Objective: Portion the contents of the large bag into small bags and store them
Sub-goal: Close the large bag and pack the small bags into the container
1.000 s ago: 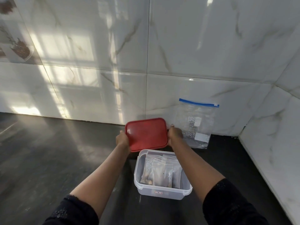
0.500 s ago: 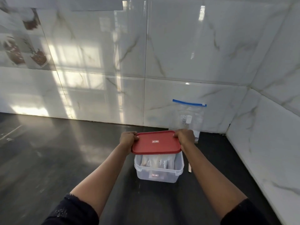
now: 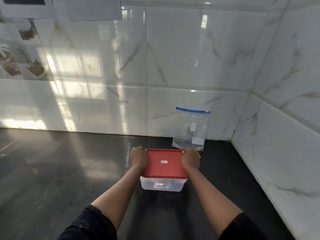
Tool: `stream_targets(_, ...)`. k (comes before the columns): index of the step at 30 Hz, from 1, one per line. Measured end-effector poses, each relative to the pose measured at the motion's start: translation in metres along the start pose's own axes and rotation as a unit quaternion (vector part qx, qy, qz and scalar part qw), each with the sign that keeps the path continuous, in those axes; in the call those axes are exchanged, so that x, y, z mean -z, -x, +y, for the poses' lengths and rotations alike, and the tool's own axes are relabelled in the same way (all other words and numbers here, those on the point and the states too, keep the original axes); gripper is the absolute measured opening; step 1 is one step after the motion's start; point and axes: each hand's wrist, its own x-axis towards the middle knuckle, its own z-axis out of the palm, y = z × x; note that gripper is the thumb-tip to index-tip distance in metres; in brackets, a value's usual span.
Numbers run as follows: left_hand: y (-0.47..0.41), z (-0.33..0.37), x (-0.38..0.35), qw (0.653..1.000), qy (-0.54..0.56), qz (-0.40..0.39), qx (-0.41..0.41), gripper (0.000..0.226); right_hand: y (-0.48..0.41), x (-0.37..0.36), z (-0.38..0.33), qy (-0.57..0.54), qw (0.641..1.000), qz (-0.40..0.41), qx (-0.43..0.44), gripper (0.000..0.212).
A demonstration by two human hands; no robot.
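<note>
1. The red lid (image 3: 164,168) covers the container (image 3: 173,187), and I can't make out the contents through its cloudy wall.
2. The left hand (image 3: 138,159) and right hand (image 3: 191,160) hide their own fingertips beyond the lid's rim.
3. The print on the large bag (image 3: 192,129) is too small for me to read.
4. The wall sheets (image 3: 95,9) are cut off at the top edge and the sleeves (image 3: 90,226) at the bottom.

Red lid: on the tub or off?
On. The red lid lies flat over the tub; left hand and right hand grip its ends. Sealed: cannot tell.

Sunlit window-shaped patches glare at ten o'clock on the glossy white marble-veined wall tiles (image 3: 103,66) and my dark polished bench (image 3: 52,170); tile lines bow near the edges.
</note>
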Motion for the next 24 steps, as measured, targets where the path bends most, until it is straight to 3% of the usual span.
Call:
stream_targets(4,0.002,-0.001,-0.005,0.997,-0.07,0.016,-0.032,0.029,-0.004,-0.006,0.002,-0.03,0.998,-0.025,-0.04,0.032)
stream_targets(10,-0.003,-0.003,-0.009,0.989,-0.143,0.008,-0.046,0.033,-0.007,-0.005,-0.002,0.019,0.997,-0.063,-0.037,0.031)
stream_targets(20,-0.009,-0.011,-0.005,0.996,-0.079,-0.034,0.0,0.038,-0.007,-0.003,-0.005,0.002,0.989,-0.125,-0.075,0.042)
stream_targets(24,-0.008,-0.012,-0.004,0.992,-0.04,-0.087,0.087,0.059,-0.008,-0.005,-0.004,-0.01,0.981,-0.159,-0.108,0.051)
